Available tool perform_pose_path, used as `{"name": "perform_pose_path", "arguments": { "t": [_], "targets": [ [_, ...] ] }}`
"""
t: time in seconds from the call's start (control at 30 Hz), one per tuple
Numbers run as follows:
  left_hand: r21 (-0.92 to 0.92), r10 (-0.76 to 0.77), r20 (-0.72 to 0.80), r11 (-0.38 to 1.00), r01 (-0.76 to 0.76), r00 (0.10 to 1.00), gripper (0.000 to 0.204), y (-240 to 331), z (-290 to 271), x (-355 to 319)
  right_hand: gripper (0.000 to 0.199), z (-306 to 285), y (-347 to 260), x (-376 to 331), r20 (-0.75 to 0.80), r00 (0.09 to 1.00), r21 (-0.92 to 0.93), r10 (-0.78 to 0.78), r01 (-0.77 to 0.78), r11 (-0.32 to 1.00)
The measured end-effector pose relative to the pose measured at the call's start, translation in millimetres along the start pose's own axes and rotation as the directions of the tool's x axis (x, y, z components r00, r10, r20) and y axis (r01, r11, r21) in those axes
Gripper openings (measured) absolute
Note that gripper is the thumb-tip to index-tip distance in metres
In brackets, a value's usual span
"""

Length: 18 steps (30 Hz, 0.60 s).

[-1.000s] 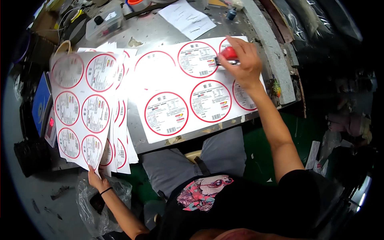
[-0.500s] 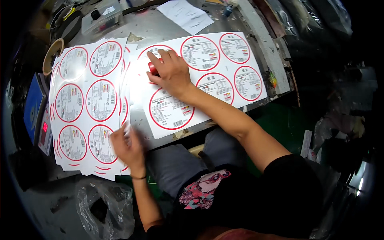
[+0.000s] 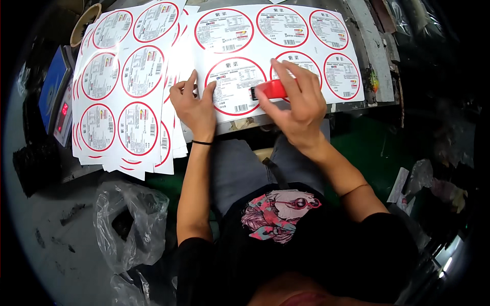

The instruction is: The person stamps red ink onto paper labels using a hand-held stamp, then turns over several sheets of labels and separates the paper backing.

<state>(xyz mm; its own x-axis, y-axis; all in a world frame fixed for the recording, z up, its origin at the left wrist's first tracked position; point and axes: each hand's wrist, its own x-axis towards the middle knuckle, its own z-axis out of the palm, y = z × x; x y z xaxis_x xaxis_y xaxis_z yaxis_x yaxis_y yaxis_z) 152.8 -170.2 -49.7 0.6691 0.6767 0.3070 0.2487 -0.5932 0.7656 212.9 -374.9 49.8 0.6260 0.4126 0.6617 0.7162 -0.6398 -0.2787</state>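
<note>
Red tool (image 3: pixel 275 89) shifted to lower labels (image 3: pixel 235 85), jutting left from right hand (image 3: pixel 302 105).

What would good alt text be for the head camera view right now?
A person's right hand holds a red tool with a black end at the lower-left label of a six-label sheet, and the left hand is at that sheet's lower left edge. A pile of similar sheets lies to the left on the table.

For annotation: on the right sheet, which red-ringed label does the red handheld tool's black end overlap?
Near row's leftmost round white label; the black end overlaps its right side, no other's.
</note>
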Motion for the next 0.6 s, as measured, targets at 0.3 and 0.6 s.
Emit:
{"name": "perform_pose_path", "arguments": {
  "t": [0.3,0.6],
  "targets": [
    [-0.04,-0.216,-0.013,0.976,0.215,0.976,0.043,13,0,0,0.065,30,-17,-20,0.164,0.983,0.039,-0.082,0.077,0.996],
    [-0.103,-0.149,0.007,0.983,0.149,0.989,0.026,13,-2,2,0.051,-31,86,-34,0.071,0.997,0.023,-0.029,0.028,0.999]
  ]
}}
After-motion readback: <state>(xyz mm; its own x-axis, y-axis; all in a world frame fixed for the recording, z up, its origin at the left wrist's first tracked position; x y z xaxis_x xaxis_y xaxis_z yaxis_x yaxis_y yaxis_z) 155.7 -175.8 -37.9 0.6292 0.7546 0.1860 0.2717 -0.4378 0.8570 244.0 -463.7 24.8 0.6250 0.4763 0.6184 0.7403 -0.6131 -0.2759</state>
